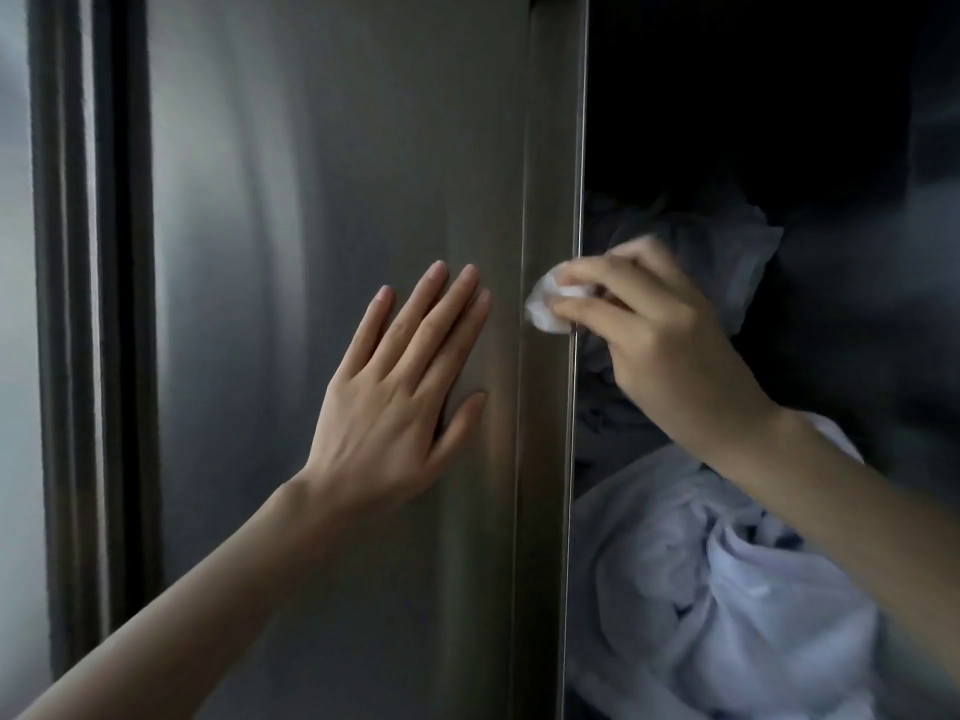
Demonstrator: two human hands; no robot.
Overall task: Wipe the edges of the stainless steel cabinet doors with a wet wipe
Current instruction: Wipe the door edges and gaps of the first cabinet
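A tall stainless steel cabinet door (311,200) fills the left and middle of the view. Its right vertical edge (553,148) runs from top to bottom. My left hand (400,392) lies flat on the door face, fingers straight and spread, just left of that edge. My right hand (660,335) pinches a crumpled white wet wipe (543,306) and presses it against the door edge at mid height. Most of the wipe is hidden by my fingers.
The cabinet stands open to the right of the door edge, its interior dark. White and pale blue cloth (727,589) is piled inside at lower right, more grey fabric (727,252) behind my right hand. A dark vertical frame (93,304) runs along the left.
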